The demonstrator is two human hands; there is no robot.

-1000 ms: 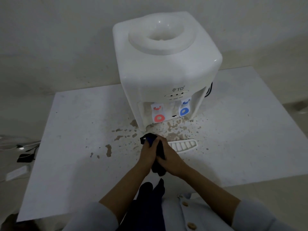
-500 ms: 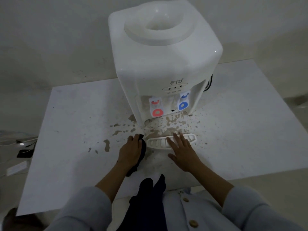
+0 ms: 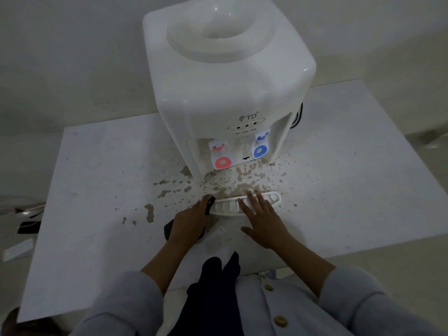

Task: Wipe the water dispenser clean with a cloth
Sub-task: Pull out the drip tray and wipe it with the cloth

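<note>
A white table (image 3: 97, 190) stands against a pale wall, and on its far middle sits the white dispenser (image 3: 225, 93), its top funnel bare, with no bottle on it. On its front are a red tap (image 3: 221, 158) at the left and a blue tap (image 3: 260, 146) at the right, both above a recess. Brown stains (image 3: 244, 177) spatter the recess floor and spread over the table in front and to the left of the dispenser. A white slotted drip tray (image 3: 228, 206) lies on the table just in front of the dispenser, out of its recess.

The right hand (image 3: 263, 219) lies flat, fingers straight and spread, its fingertips resting on the tray's middle. The left hand (image 3: 191, 221) presses down on a dark cloth (image 3: 169, 230) on the table just left of the tray; the cloth pokes out behind the palm and again past the fingers, where it touches the tray's left end. Whether those fingers curl round the cloth I cannot tell.

Both sleeves are grey. Off the table's left edge, a dark flat object (image 3: 28, 226) lies on the floor.
</note>
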